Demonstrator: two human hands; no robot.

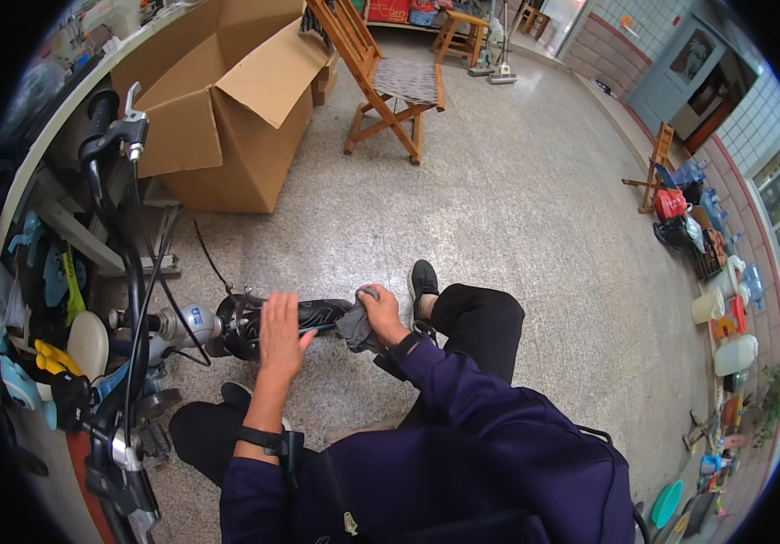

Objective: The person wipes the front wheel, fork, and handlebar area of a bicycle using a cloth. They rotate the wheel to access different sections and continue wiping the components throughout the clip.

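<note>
In front of me is a bicycle, its black handlebar [140,299] running down the left side and its silver head tube [188,325] pointing toward the front wheel [319,314]. My right hand [384,315] is closed on a crumpled grey cloth [354,328], which lies against the right end of the tyre. Over the tyre's left part, near the fork, my left hand [281,331] is flat with the fingers stretched and holds nothing. Whether its palm touches the tyre is hidden. Brake cables [159,272] curve between the handlebar and the wheel.
A large open cardboard box [254,163] stands beyond the handlebar, with a folding wooden chair [399,82] to its right. Jugs, bags and basins line the right wall, among them a white plastic jug [735,355]. Children's ride-on parts, including a yellow piece [56,358], crowd the left.
</note>
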